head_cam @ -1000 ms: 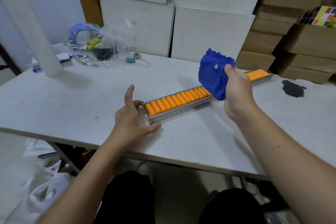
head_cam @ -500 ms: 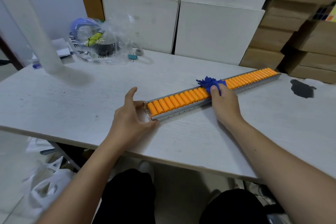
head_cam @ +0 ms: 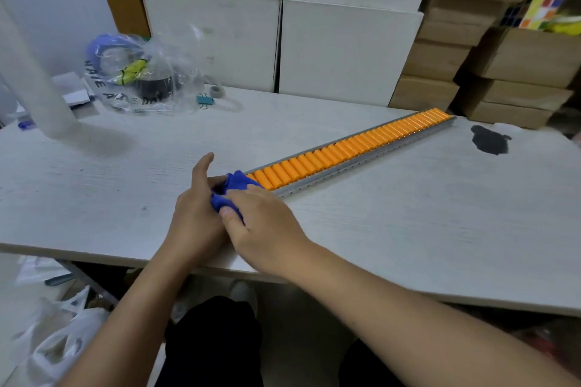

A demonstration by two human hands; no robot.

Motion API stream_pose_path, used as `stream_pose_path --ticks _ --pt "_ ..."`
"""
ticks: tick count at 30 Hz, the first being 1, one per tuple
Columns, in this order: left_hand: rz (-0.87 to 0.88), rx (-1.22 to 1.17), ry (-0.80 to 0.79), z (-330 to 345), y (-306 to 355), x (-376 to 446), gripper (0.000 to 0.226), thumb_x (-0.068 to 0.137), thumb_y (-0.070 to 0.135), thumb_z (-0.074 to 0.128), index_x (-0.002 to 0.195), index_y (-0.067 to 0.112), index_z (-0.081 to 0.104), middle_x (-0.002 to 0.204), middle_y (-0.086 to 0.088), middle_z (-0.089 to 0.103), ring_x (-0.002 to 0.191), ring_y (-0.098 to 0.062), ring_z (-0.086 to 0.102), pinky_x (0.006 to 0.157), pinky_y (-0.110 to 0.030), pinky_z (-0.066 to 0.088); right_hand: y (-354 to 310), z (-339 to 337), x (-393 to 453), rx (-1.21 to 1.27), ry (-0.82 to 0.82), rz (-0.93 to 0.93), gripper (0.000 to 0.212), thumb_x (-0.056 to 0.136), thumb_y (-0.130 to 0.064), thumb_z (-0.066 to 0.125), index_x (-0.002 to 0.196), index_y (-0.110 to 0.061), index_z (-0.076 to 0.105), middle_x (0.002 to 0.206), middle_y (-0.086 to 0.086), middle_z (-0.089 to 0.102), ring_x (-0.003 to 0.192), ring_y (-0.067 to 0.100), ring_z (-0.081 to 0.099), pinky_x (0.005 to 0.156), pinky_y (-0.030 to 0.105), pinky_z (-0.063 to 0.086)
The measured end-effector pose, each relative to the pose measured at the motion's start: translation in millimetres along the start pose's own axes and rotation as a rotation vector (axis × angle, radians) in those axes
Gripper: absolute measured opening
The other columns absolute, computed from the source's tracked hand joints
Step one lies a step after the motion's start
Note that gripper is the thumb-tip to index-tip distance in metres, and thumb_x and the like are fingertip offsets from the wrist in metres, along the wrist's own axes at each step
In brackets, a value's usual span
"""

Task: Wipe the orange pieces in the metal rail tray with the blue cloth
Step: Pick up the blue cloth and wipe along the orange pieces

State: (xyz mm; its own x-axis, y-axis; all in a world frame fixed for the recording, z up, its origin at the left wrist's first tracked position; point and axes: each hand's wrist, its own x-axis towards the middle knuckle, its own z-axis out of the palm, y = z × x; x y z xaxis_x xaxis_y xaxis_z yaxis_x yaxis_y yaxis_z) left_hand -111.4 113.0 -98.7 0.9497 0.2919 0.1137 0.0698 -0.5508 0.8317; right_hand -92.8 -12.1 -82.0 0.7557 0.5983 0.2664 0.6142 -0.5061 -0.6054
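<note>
A: Largest first?

B: White wood-grain table [head_cam: 408, 214], edge to edge. Behind, stacked white boxes [head_cam: 345, 50]; to the right, brown cardboard cartons [head_cam: 440, 56], with a colour-tiled puzzle cube [head_cam: 542, 11] perched on top.

A: And the task's thing?

B: Long metal rail tray [head_cam: 371, 158], flat on the table, running diagonally from near centre out to the far right. Grey, with a row of small holes along the near side wall. Packed end to end with orange pieces [head_cam: 355, 144]: short, rounded, glossy, lying crosswise, touching one another in a single row.

A: Cloth?

B: Blue cloth [head_cam: 232, 190], deep royal blue, bunched into a wad over the tray's near end, covering the first few pieces there.

A: Hands?

B: Right hand [head_cam: 267, 226] curled over the cloth, thumb and fingers pinching it, pressed down at the rail's near end. Left hand [head_cam: 196, 214] just beside, touching the cloth from the left, forefinger raised, remaining fingers tucked against the tray end; possibly bracing it, though hidden by cloth, so hard to say whether anything is truly gripped.

A: Smaller bits?

B: Clear plastic bag [head_cam: 141, 72] far left, holding tape rolls. Dark blotch [head_cam: 490, 141] on the table's right side. Teal binder clip [head_cam: 205, 100] near the bag.
</note>
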Motion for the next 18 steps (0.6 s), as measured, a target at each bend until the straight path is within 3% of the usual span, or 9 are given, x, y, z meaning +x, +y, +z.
stream_pose_path --ticks 4,6,8,9,11,12,15,18 --pt "-0.004 -0.010 -0.008 0.9 1.7 -0.3 0.097 0.071 0.017 0.075 0.146 0.032 0.015 0.114 0.006 0.058 0.102 -0.021 0.060 0.091 -0.038 0.045 -1.4 -24.7 6.3 0.341 -0.031 0.126 0.023 0.095 -0.019 0.044 0.074 -0.015 0.053 0.068 0.000 0.051 0.066 0.014 0.046 0.060 0.030 0.035" --pt "0.002 0.005 0.008 1.8 1.7 0.2 0.096 0.067 0.028 0.080 0.143 0.033 0.023 0.116 0.011 0.058 0.108 -0.015 0.058 0.093 -0.038 0.045 1.8 -41.2 8.7 0.427 0.089 0.161 0.023 0.096 -0.017 0.045 0.075 -0.020 0.054 0.068 -0.006 0.051 0.064 0.008 0.047 0.059 0.024 0.036" --pt "0.016 0.034 0.016 2.8 3.2 -0.6 0.094 0.065 0.033 0.082 0.142 0.030 0.028 0.121 0.009 0.058 0.114 -0.014 0.054 0.096 -0.037 0.043 8.9 -56.0 11.1 0.450 0.236 0.119 0.019 0.097 -0.017 0.043 0.091 -0.017 0.061 0.073 -0.010 0.056 0.068 0.002 0.051 0.062 0.019 0.040" --pt "0.014 0.049 0.016 3.3 3.9 -1.1 0.094 0.065 0.033 0.082 0.143 0.029 0.028 0.124 0.006 0.057 0.116 -0.016 0.053 0.097 -0.037 0.042 14.5 -62.3 12.6 0.411 0.311 0.068 0.019 0.097 -0.016 0.043 0.100 -0.014 0.062 0.077 -0.011 0.059 0.072 0.002 0.053 0.066 0.018 0.041" --pt "0.012 0.073 0.018 3.7 5.3 -1.3 0.093 0.066 0.031 0.081 0.143 0.028 0.029 0.126 0.004 0.057 0.114 -0.016 0.052 0.096 -0.036 0.041 32.6 -70.4 18.7 0.157 0.424 -0.094 0.026 0.095 -0.016 0.044 0.112 -0.010 0.062 0.095 -0.003 0.068 0.090 0.012 0.059 0.090 0.026 0.041" --pt "0.014 0.080 0.017 3.6 5.9 -1.5 0.092 0.066 0.031 0.082 0.142 0.028 0.031 0.126 0.004 0.058 0.113 -0.016 0.052 0.096 -0.037 0.041 45.2 -72.1 22.2 -0.021 0.424 -0.181 0.027 0.093 -0.016 0.046 0.113 -0.009 0.062 0.106 0.003 0.069 0.101 0.018 0.059 0.103 0.031 0.033" --pt "0.001 0.089 0.020 4.0 7.8 -1.9 0.094 0.057 0.040 0.080 0.139 0.029 0.036 0.116 0.009 0.059 0.111 -0.019 0.057 0.094 -0.039 0.043 93.2 -77.7 26.4 -0.389 0.201 -0.242 0.020 0.090 -0.012 0.053 0.106 -0.008 0.064 0.106 0.009 0.070 0.105 0.024 0.060 0.112 0.033 0.017" --pt "-0.036 0.078 0.037 4.7 10.8 -1.8 0.093 0.048 0.050 0.071 0.134 0.035 0.040 0.111 0.012 0.059 0.107 -0.019 0.059 0.093 -0.039 0.044 134.9 -100.7 22.3 -0.379 0.086 -0.057 0.018 0.093 -0.010 0.051 0.105 -0.004 0.063 0.101 0.013 0.069 0.096 0.030 0.060 0.113 0.033 0.018"
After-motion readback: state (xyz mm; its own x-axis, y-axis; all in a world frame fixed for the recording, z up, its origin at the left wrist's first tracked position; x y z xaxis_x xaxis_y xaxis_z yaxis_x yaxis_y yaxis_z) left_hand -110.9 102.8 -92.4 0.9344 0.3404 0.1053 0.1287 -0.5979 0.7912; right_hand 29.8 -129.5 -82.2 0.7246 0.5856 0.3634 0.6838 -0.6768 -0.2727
